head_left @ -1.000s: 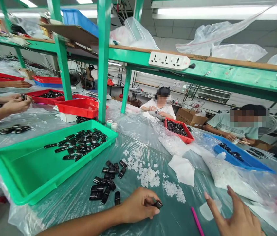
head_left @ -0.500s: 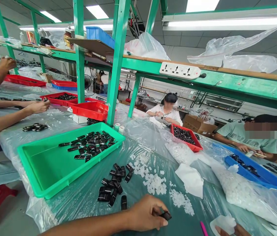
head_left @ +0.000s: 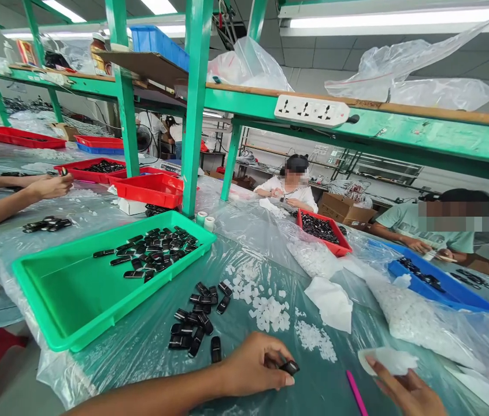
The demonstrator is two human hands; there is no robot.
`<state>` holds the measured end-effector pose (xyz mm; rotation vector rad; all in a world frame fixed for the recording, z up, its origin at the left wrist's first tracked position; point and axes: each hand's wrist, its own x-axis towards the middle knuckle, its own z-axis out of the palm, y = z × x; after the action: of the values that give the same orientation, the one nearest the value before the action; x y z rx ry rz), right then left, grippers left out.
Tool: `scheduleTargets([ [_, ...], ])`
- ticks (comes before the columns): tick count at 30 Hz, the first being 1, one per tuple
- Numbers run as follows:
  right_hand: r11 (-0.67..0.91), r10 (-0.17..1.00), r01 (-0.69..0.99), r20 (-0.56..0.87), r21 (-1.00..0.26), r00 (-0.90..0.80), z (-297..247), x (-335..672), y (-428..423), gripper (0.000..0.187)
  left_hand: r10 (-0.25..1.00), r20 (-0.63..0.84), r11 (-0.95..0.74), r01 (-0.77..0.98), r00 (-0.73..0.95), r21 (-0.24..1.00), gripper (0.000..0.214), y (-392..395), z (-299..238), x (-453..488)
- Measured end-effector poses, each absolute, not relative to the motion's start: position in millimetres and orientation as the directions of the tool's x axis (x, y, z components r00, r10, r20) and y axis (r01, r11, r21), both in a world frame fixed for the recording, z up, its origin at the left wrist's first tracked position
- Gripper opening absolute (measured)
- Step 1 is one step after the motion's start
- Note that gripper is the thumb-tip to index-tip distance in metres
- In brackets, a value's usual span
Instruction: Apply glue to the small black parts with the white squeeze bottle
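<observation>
My left hand [head_left: 255,367] rests on the plastic-covered table, its fingers pinched on a small black plastic part [head_left: 289,367]. Just left of it lies a loose pile of black parts [head_left: 196,318]. My right hand [head_left: 404,390] is at the bottom right, and its fingertips touch a small white sheet [head_left: 387,359]. Whether it grips the sheet I cannot tell. A pink stick [head_left: 356,393] lies between the two hands. Small white pieces [head_left: 266,309] are scattered ahead of my left hand.
A green tray [head_left: 66,300] with several black parts sits at the left. A clear bag of white pieces [head_left: 413,318] lies at the right, with red [head_left: 342,248] and blue [head_left: 456,292] trays behind. Other people work at the left and across the table, under a green shelf frame [head_left: 195,110].
My right hand dropped out of sight, then came back up to the white sheet. My left hand kept its hold on the black part. The view shifted slightly.
</observation>
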<state>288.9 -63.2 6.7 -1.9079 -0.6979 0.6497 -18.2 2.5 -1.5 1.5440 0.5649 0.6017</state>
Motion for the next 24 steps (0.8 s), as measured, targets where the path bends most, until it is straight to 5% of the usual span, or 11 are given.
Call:
scheduleTargets([
  [6,0.048,0.867,-0.091,-0.003,-0.995,0.499,10,232,-67,0.046,0.711,0.057,-0.039,-0.041,0.701,0.998,0.026,-1,8,-16],
  [18,0.23,0.952,-0.466,0.098,-0.854,0.291,1,179,-72,0.032,0.719,0.138,-0.225,0.039,0.681,0.974,0.019,0,19,-19],
  [24,0.117,0.974,-0.736,-0.067,-0.667,0.215,2,168,-69,0.033,0.742,0.133,-0.265,0.105,0.657,0.959,0.017,-2,21,-18],
])
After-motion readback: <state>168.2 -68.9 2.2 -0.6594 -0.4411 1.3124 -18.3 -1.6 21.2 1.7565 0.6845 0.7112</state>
